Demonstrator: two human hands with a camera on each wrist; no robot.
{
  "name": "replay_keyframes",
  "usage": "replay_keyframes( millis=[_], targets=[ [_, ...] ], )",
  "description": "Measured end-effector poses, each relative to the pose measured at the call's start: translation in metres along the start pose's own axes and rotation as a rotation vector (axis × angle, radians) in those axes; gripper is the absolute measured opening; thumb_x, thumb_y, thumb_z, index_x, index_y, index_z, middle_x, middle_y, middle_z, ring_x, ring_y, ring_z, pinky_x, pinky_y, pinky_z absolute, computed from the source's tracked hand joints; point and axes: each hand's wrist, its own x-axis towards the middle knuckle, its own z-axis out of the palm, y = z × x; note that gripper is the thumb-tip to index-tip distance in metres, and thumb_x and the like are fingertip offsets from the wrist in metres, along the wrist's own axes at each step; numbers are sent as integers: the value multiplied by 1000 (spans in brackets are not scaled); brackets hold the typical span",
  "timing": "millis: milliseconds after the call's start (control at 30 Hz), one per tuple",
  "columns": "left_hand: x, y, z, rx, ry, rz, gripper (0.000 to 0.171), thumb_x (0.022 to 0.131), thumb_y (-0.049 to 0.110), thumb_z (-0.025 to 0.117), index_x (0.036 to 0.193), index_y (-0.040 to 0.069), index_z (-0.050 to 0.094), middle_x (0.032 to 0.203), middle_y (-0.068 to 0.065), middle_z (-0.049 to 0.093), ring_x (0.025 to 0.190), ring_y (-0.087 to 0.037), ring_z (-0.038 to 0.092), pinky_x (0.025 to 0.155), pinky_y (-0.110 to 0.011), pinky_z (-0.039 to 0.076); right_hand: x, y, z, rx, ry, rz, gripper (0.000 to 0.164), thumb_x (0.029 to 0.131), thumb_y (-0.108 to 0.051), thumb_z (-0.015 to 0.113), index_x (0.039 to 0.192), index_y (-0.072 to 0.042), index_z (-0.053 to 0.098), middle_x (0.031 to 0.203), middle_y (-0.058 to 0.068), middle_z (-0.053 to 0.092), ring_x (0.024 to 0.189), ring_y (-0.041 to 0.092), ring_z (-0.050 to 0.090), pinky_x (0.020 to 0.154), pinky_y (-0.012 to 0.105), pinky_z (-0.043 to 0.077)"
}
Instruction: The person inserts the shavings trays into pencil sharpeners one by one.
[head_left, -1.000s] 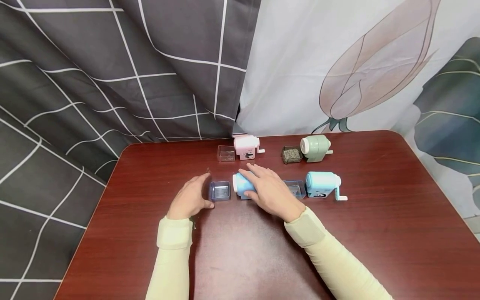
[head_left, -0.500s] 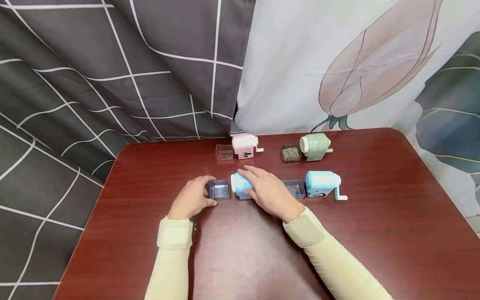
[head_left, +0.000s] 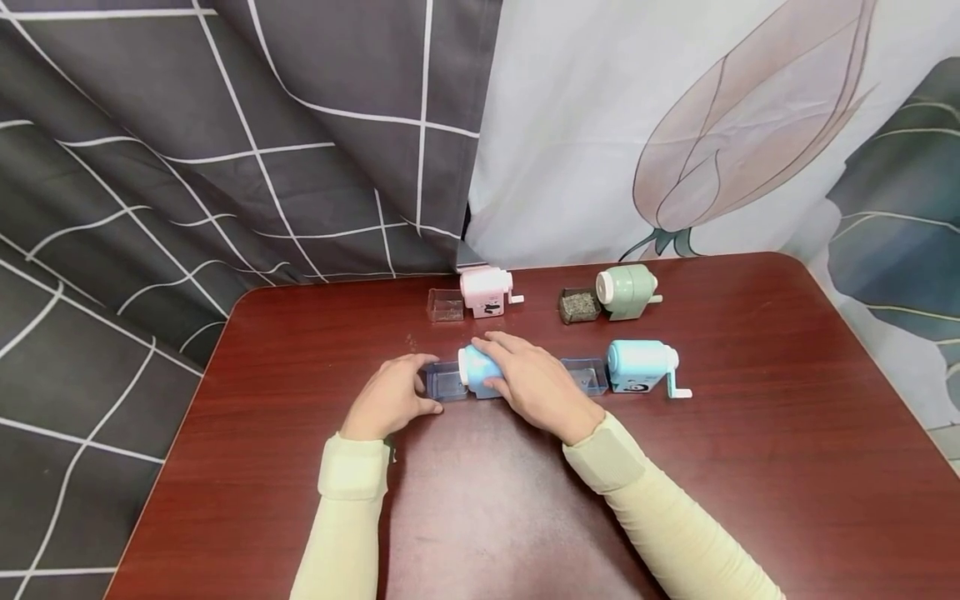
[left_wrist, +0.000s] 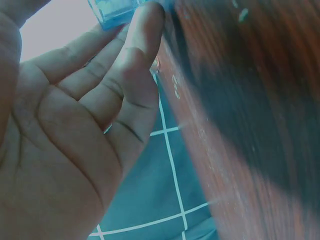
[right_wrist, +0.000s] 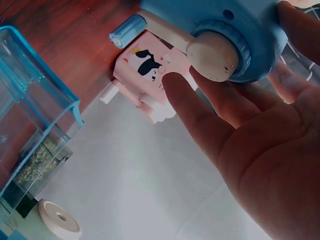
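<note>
My left hand (head_left: 390, 398) holds a clear bluish shavings drawer (head_left: 447, 382) between thumb and fingers. In the left wrist view the fingertips are at the edge of the drawer (left_wrist: 114, 11). The drawer's right end meets the front of a blue crank pencil sharpener (head_left: 478, 368), under its white ring. My right hand (head_left: 543, 385) lies over that sharpener and grips its body, hiding most of it. The right wrist view shows the sharpener's blue body (right_wrist: 267, 30), its white crank (right_wrist: 212, 57) and blue knob (right_wrist: 128, 31), with fingers around the back.
Right of my hand stands a light blue sharpener (head_left: 641, 365) with a drawer (head_left: 587, 377) at its left. Behind are a pink sharpener (head_left: 483, 292) beside its drawer (head_left: 446, 307), and a green sharpener (head_left: 627, 292) beside a drawer of shavings (head_left: 579, 307). Curtains hang beyond the table (head_left: 262, 433).
My left hand has closed in on the drawer and slid it right, from apart to up against the blue sharpener. My right hand has stayed on the sharpener.
</note>
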Motion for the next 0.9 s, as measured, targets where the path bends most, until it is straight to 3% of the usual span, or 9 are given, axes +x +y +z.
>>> replay_keyframes(
  millis=[900],
  targets=[
    [1, 17, 10, 59, 49, 78, 71, 76, 20, 90, 138, 6, 60, 99, -4, 64, 77, -15, 57, 72, -31, 51, 0, 0, 3, -39, -1, -3, 55, 96, -23, 70, 146, -9, 52, 146, 15, 52, 131, 34, 52, 103, 50, 45]
  ],
)
